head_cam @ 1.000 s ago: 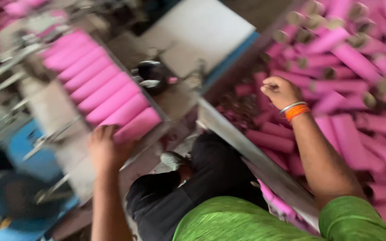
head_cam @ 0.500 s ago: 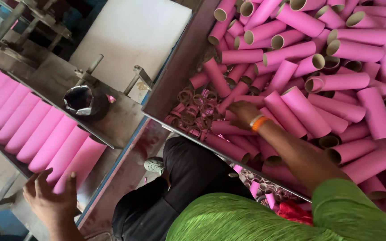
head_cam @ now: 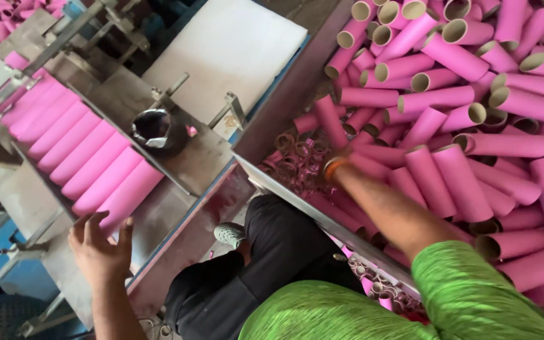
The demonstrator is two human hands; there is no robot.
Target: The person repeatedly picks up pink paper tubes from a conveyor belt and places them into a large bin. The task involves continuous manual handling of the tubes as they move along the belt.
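Pink cardboard tubes [head_cam: 473,113] filled the bin at the right of the frame. The right hand [head_cam: 334,165] reached down among them, its grip hidden. At lower left, the left hand [head_cam: 99,242] rested with fingers spread, touching the nearest tube in the row [head_cam: 89,157] on the metal tray [head_cam: 184,157].

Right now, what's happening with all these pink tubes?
A person in a green shirt sits between a metal machine tray and a big bin of pink cardboard tubes. The left hand rests open at the near end of a row of pink tubes lying side by side on the tray. The right hand reaches into the loose pile, its fingers hidden among the tubes.
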